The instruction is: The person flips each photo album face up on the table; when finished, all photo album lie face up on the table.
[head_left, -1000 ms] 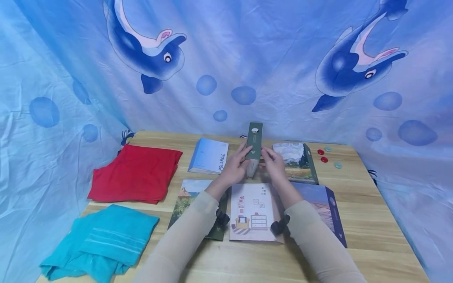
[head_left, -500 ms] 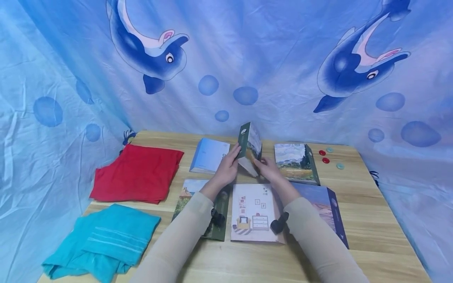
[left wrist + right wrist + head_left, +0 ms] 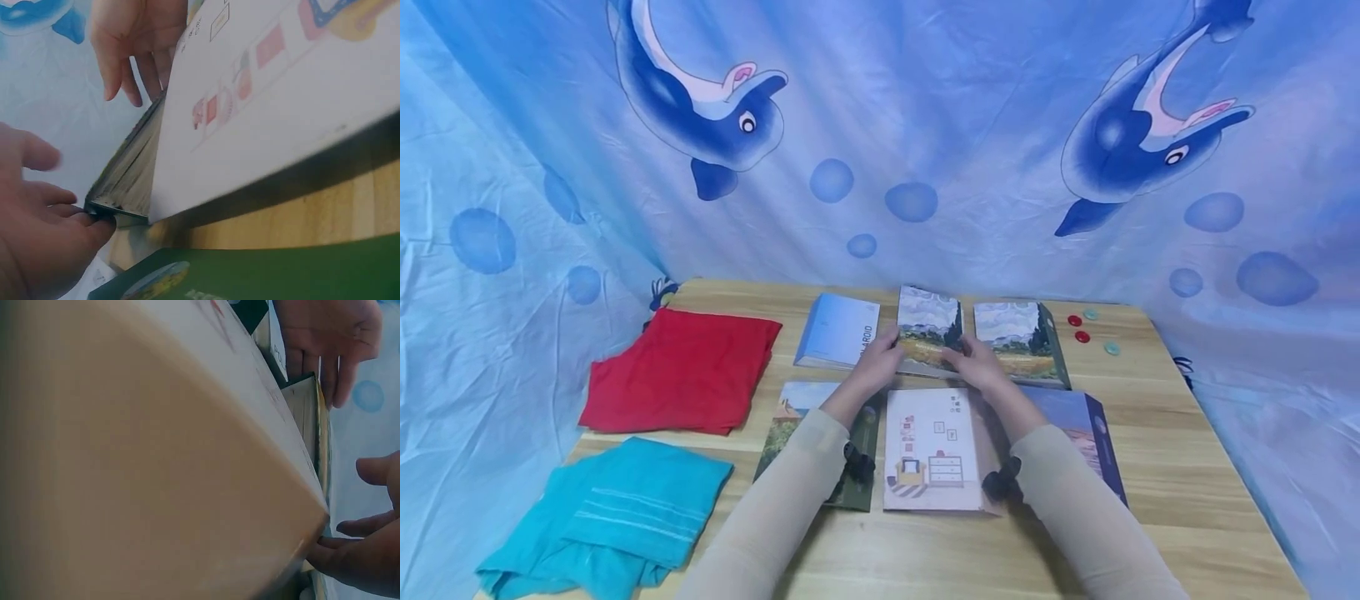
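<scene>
1. The only writing that can be read is "POLAROID", printed along the edge of the pale blue album (image 3: 839, 331), which lies on the surface just to the left of the left hand (image 3: 880, 365).
2. Between the two hands lies a book with a painted landscape cover (image 3: 928, 330), flat on the wooden surface (image 3: 1187, 467) at the far middle.
3. The left hand holds this book's left edge; the left wrist view shows its fingertips (image 3: 94, 228) curled at the book's corner.
4. The right hand (image 3: 976, 367) rests at the near right edge of the same book, its fingers relaxed and nearly straight; whether it pinches the edge cannot be told.
5. Just right of the right hand lies a second landscape book (image 3: 1018, 340) with a dark green spine.
6. Under the wrists lies a white book with a drawn room (image 3: 934, 448); a green-edged book (image 3: 797, 417) sits under the left forearm and a purple-spined one (image 3: 1090, 433) beside the right.
7. Far right of the hands are small red and blue-green discs (image 3: 1081, 336).
8. Far left lie a red cloth (image 3: 681, 379) and a turquoise towel (image 3: 617, 517).
</scene>
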`<state>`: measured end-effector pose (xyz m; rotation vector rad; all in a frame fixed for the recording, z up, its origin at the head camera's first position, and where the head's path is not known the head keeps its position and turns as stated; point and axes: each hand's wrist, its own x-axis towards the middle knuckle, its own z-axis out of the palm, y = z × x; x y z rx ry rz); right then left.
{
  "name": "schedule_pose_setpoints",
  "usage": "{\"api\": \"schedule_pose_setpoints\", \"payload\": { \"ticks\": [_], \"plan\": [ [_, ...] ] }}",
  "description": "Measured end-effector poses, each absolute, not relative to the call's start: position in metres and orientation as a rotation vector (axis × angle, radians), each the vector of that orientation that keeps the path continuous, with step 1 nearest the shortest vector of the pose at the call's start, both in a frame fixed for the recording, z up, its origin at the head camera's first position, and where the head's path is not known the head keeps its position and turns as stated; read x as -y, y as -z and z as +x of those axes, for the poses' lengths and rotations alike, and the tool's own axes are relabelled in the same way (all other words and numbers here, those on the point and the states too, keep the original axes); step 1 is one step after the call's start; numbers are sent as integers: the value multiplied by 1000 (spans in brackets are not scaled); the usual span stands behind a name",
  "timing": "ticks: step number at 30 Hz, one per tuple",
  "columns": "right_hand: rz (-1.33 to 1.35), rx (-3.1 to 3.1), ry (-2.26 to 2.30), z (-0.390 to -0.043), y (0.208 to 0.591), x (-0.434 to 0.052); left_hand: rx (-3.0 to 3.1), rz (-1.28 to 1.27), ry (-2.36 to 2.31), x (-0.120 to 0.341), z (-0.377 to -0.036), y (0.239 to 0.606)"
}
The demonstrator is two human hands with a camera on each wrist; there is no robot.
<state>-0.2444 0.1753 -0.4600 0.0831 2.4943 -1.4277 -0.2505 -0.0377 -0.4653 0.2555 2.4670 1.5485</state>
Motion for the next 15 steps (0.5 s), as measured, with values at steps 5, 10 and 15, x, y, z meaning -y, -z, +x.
{"api": "schedule_pose_setpoints", "payload": {
  "ticks": [5,10,15],
  "plan": [
    [64,-2495,1407,-242,462,-179,-2482,285,-1481,38,-252,466],
    [43,-2490,1421,-240,461,-182,-2562,250,-1424,35,-250,465],
    [20,-2505,1479,-239,454,-193,-2712,334,-1380,23,-249,461]
  ]
}}
